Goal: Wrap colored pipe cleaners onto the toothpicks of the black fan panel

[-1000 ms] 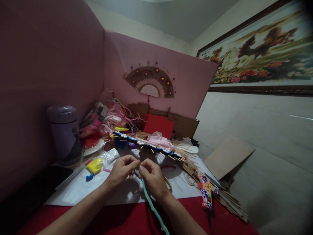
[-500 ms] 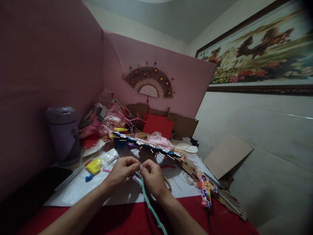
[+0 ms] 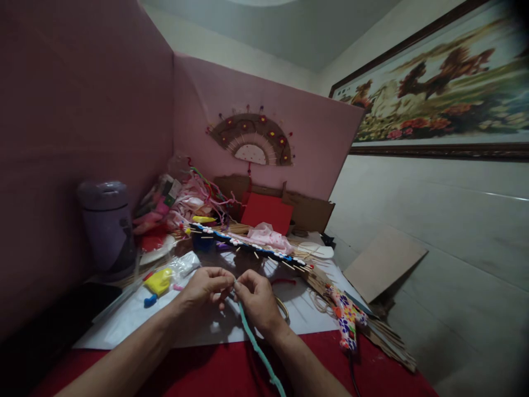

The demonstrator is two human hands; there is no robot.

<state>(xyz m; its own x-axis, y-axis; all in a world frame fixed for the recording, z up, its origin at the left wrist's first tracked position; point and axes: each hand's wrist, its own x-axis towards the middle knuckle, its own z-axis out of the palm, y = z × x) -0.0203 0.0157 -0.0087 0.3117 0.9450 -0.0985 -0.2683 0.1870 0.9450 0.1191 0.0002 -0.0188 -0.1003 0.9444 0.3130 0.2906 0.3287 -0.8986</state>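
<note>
Teal strand [image 3: 254, 343], 6 o'clock: matt, fuzzy-looking on my feed.
Table covering [image 3: 198, 372], 7 o'clock: red cloth, matt.
Flowered glue gun [image 3: 345, 313], 5 o'clock: I read smooth, glossy plastic.
Bag [image 3: 184, 266], 8 o'clock: clear plastic, crinkled, shiny.
Tumbler [image 3: 108, 231], 9 o'clock: smooth; I can't tell plastic from metal.
Torn cardboard [image 3: 311, 210], 3 o'clock: matt, rough-edged.
Wall [image 3: 467, 231], 3 o'clock: smooth, faintly glossy tile.

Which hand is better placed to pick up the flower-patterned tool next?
Probably the right hand: the tool lies to its right, while the left hand is farther away, with the right hand in between. The right hand pinches the green strand, so it would likely need releasing first.
</note>
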